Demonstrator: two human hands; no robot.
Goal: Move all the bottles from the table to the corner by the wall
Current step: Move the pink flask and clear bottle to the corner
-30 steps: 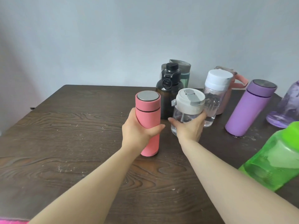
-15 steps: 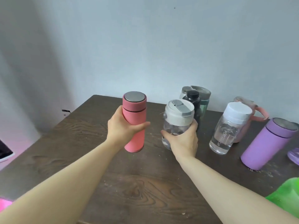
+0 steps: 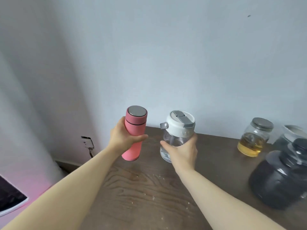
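Note:
My left hand (image 3: 122, 138) grips a pink flask (image 3: 134, 130) with a steel cap, held in the air above the left end of the dark wooden table (image 3: 149, 193). My right hand (image 3: 181, 151) wraps around a clear bottle (image 3: 176, 130) with a white and grey flip lid, also lifted off the tabletop. Both bottles are upright, slightly tilted, a short way in front of the pale wall. At the right stand a dark bottle (image 3: 280, 178) and a clear bottle with yellow liquid (image 3: 253, 138); another bottle's pale top (image 3: 294, 131) shows behind them.
The wall corner lies to the left, with a damaged wall socket (image 3: 87, 141) low down. A pink surface with a dark flat object (image 3: 10, 198) sits at the lower left. Crumbs speckle the tabletop.
Both hands have lifted their bottles higher and carried them left. The view has swung left and up, so the purple, green and white-lidded bottles have left the frame.

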